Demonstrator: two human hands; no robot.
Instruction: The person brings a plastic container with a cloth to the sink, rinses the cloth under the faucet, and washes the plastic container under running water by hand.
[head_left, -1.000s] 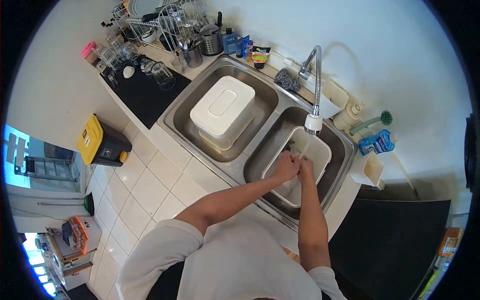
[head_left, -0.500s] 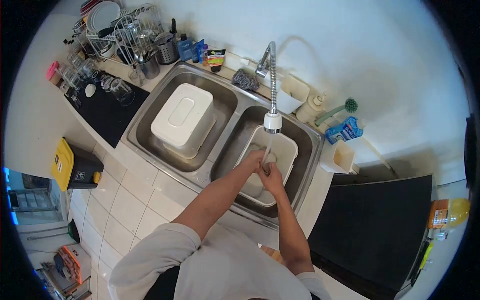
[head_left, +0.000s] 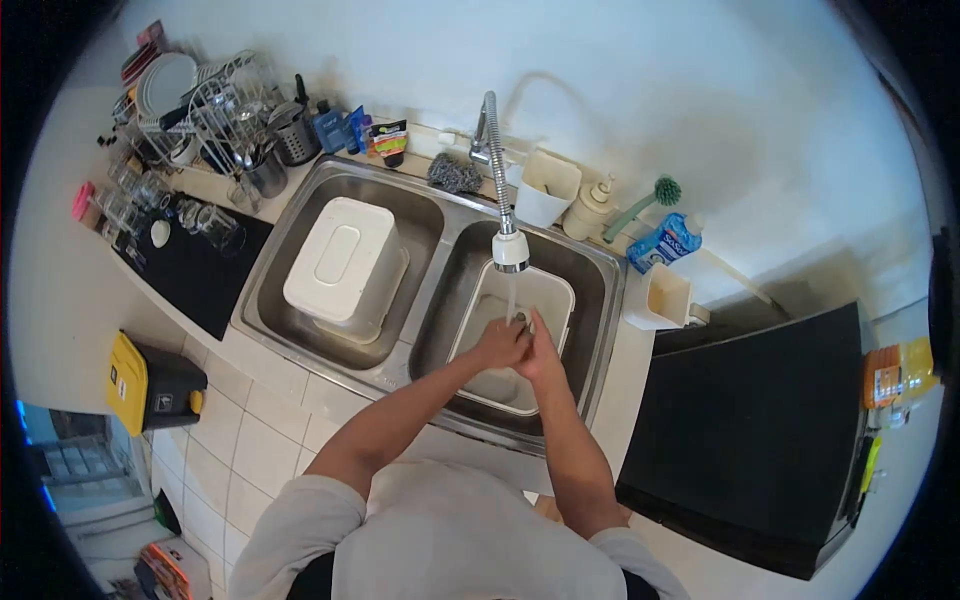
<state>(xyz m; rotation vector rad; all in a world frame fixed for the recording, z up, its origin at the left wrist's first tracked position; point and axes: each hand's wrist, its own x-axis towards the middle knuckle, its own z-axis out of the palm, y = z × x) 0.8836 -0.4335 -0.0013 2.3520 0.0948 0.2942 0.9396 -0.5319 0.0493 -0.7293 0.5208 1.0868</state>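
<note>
Both hands are together under the running tap, above a white plastic tub (head_left: 566,300) in the right basin. My left hand (head_left: 502,344) curls its fingers against the palm of the other. My right hand (head_left: 541,354) is cupped, with fingers pointing up toward the wall. A small dark thing (head_left: 520,318) shows between them, too covered to name. Water falls from the white head of the flexible tap (head_left: 510,250) onto the fingers. Some water lies in the tub.
An upturned white tub (head_left: 345,260) sits in the left basin. Behind the sink stand a grey scouring pad (head_left: 455,174), a soap pump bottle (head_left: 588,208), a green dish brush (head_left: 640,210) and a blue refill pouch (head_left: 664,243). A full dish rack (head_left: 200,110) is at far left.
The view has shifted, so the sink sits further left in it. My left hand has turned over toward the right palm, and the right fingers now point up more. Water keeps running.
</note>
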